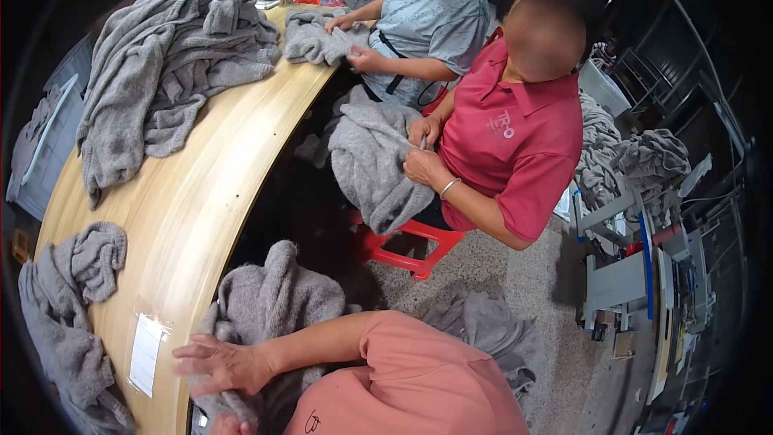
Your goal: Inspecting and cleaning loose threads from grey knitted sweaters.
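Observation:
A fuzzy grey knitted garment [278, 294] lies bunched over my lap and against the table's curved edge. My right hand [221, 364] is above the garment's left part, beside the table edge, its fingers spread and slightly blurred, with nothing seen in them. Only a small part of my left hand [231, 425] shows at the lower edge; its fingers look curled against the grey knit, and the rest is cut off.
On the curved wooden table [201, 193] lie a large grey knit heap [177, 56], another garment [72, 338] and a taped white paper [147, 354]. A person in a red shirt [523, 137] handles grey knitwear beside a red stool [411, 246]. Grey cloth [487, 330] lies on the floor.

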The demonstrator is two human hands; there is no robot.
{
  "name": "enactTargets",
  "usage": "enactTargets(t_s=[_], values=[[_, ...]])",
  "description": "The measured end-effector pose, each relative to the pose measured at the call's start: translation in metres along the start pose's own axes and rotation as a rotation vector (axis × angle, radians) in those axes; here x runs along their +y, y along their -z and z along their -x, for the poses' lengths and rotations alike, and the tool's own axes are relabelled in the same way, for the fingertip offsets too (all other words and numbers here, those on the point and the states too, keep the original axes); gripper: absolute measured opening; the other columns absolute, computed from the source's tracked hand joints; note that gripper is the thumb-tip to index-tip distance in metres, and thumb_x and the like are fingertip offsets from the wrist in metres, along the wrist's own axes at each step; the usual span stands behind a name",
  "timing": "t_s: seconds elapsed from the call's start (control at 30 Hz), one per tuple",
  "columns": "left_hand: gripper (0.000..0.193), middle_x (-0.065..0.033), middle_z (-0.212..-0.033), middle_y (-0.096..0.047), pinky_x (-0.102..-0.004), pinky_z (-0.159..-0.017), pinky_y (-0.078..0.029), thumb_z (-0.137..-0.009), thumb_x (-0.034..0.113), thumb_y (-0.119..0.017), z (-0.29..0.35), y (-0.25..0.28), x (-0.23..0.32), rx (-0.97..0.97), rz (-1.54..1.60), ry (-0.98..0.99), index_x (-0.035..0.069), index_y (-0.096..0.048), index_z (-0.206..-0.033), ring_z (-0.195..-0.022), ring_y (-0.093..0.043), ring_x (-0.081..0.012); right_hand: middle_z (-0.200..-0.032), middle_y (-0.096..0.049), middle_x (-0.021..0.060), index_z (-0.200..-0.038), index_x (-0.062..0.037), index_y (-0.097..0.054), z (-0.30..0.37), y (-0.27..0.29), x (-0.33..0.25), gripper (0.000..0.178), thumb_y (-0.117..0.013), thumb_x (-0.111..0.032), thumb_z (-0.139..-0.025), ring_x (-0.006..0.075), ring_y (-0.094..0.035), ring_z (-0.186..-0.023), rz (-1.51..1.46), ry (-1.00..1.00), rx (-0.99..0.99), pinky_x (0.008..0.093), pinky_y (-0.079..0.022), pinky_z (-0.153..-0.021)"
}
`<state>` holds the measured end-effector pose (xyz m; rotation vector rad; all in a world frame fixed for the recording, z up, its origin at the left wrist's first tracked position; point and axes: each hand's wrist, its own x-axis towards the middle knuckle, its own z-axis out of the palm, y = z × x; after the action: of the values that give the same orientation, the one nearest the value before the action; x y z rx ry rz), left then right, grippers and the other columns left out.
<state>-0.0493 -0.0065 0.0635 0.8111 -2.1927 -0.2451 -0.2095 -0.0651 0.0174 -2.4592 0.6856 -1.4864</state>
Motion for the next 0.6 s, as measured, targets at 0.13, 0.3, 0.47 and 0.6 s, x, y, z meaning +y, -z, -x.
enactTargets(t_s=[0.13, 0.3, 0.47, 0.6], values=[[0.017, -0.0146, -0.067, -0.051, -0.0369, -0.053, -0.037, -0.084, 0.016, -0.047, 0.001, 0.023, 0.001, 0.131, -0.119, 0.171, 0.000, -0.053, -0.080, -0.058, -0.049, -0.0288, -0.062, -0.047, 0.0070, -0.068, -0.0070, -0.047, -0.012, 0.012, 0.012, 0.017, -0.057, -0.011, -0.054, 0.0259, -0.051, -0.066, 0.011, -0.079, 0.014, 0.0402, -0.038, -0.073], [0.022, -0.0154, -0.070, -0.055, -0.0371, -0.055, -0.040, -0.085, 0.020, -0.048, 0.022, 0.064, -0.018, 0.257, -0.249, 0.419, 0.000, -0.056, -0.082, -0.060, -0.052, -0.0287, -0.068, -0.052, 0.0111, -0.069, -0.0039, -0.048, -0.008, 0.024, 0.023, 0.013, -0.055, -0.004, -0.058, 0.0291, -0.053, -0.071, 0.179, -0.283, 0.119, 0.0355, -0.041, -0.060], [0.027, -0.0161, -0.072, -0.059, -0.0373, -0.058, -0.043, -0.085, 0.024, -0.050, 0.025, 0.089, -0.027, 0.274, -0.305, 0.491, 0.000, -0.060, -0.084, -0.062, -0.054, -0.0286, -0.098, -0.052, 0.0189, -0.100, 0.0012, -0.049, -0.017, 0.019, 0.002, 0.035, -0.053, -0.001, -0.066, 0.0331, -0.052, -0.091, -0.100, -0.226, 0.095, 0.0383, -0.041, -0.074], [0.027, -0.0188, -0.069, -0.058, -0.0381, -0.054, -0.042, -0.085, 0.025, -0.053, 0.010, 0.066, -0.008, 0.213, -0.398, 0.386, -0.001, -0.060, -0.078, -0.058, -0.052, -0.0332, -0.108, -0.046, 0.0198, -0.112, 0.0003, -0.045, -0.013, -0.002, -0.017, 0.051, -0.058, -0.008, -0.063, 0.0359, -0.047, -0.096, -0.089, -0.037, 0.104, 0.0443, -0.037, -0.080]])
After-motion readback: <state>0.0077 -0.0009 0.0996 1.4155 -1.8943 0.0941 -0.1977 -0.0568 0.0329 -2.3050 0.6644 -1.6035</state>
